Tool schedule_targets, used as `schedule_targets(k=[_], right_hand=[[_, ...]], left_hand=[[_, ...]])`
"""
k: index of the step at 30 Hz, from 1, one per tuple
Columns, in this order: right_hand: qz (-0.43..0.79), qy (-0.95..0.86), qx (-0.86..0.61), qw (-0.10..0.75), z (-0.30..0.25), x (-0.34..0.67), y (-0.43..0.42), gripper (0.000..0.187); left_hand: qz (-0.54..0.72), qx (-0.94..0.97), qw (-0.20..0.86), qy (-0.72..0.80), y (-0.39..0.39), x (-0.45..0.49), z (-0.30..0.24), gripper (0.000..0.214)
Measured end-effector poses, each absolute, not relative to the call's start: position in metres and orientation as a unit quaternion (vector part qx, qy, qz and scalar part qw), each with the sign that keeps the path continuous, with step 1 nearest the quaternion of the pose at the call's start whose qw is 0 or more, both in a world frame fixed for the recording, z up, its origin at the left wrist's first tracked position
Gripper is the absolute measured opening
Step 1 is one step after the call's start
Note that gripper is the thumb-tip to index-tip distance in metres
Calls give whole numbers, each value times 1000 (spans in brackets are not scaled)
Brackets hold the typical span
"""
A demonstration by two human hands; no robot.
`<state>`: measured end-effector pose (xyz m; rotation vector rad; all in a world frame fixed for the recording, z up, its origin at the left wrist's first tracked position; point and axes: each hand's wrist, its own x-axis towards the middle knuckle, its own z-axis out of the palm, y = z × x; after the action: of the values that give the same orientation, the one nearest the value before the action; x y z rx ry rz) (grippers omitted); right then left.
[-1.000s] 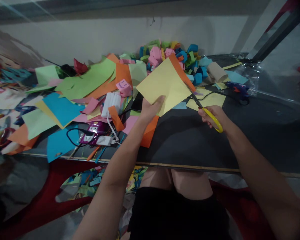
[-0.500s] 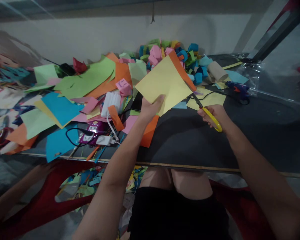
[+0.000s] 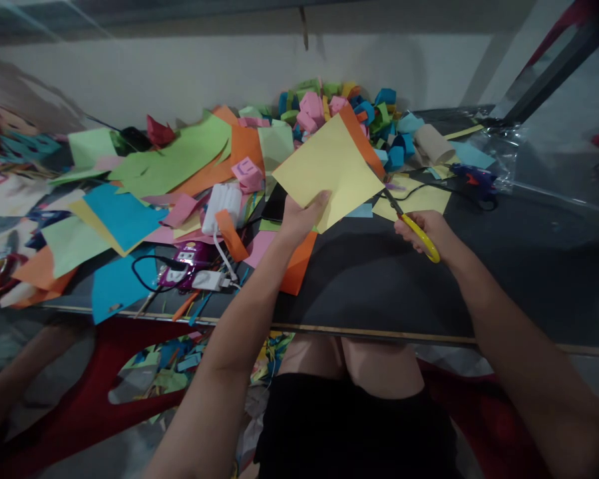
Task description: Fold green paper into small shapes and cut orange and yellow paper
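Observation:
My left hand (image 3: 302,216) pinches the lower edge of a yellow paper sheet (image 3: 332,169), thumb on top, holding it tilted above the table. Behind its upper right edge shows an orange paper (image 3: 362,138). My right hand (image 3: 422,233) is closed on the yellow handle of a pair of scissors (image 3: 418,236). The blades point up and left, with their tips at the right corner of the yellow sheet; whether they are parted I cannot tell. Under my left wrist lie an orange sheet (image 3: 298,265) and a pink sheet (image 3: 262,246).
A heap of folded colored paper pieces (image 3: 309,110) stands against the wall. Further right are a cardboard tube (image 3: 434,143) and a blue glue gun (image 3: 474,178). Left lie a white power strip (image 3: 222,206), a purple device (image 3: 187,266) and scattered sheets. Another person's arm (image 3: 34,362) shows lower left.
The yellow sheet and orange paper have shifted very slightly right and down. The scissors have turned a little in my right hand. The other person's arm at lower left has moved left.

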<state>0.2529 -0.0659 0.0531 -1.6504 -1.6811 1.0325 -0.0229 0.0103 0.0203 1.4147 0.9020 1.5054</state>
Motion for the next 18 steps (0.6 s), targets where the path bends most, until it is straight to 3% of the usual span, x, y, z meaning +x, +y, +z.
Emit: schedule_targets(k=[10, 14, 18], right_hand=[[439, -624, -570, 306, 55, 249, -69, 82], [417, -660, -541, 313, 59, 248, -73, 75], [398, -671, -535, 324, 63, 246, -77, 71]], left_hand=[[571, 585, 451, 358, -6, -7, 15, 65], [576, 555, 484, 355, -6, -3, 10, 77], [579, 545, 492, 355, -7, -1, 7, 76]])
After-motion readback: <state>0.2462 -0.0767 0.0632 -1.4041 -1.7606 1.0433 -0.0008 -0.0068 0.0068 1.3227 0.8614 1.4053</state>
